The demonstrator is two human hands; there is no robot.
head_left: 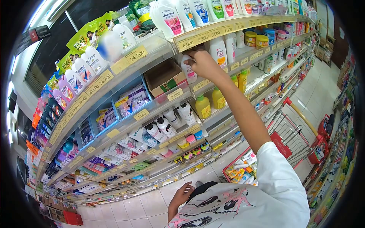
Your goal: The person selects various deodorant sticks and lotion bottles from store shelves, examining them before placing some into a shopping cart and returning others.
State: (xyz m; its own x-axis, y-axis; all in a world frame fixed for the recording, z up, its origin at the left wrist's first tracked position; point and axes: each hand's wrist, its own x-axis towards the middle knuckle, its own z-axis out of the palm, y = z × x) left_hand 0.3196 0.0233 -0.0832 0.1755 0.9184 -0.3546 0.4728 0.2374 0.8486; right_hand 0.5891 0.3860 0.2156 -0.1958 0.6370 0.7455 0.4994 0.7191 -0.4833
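My right hand reaches into the second shelf, under the yellow price strip. Its fingers are bent around the upper part of a white lotion bottle with a pink label, which stands upright at the shelf's left end. Beside that hand stands another white bottle with an orange and red label. Left of the held bottle is an open cardboard box. My left hand hangs low by my body, above the floor, its fingers loosely apart and holding nothing.
Rows of white Marina bottles line the top shelf. Yellow bottles stand one shelf below my right hand. A red shopping cart with several products in it is at my right. Another stocked shelf runs along the aisle's far right.
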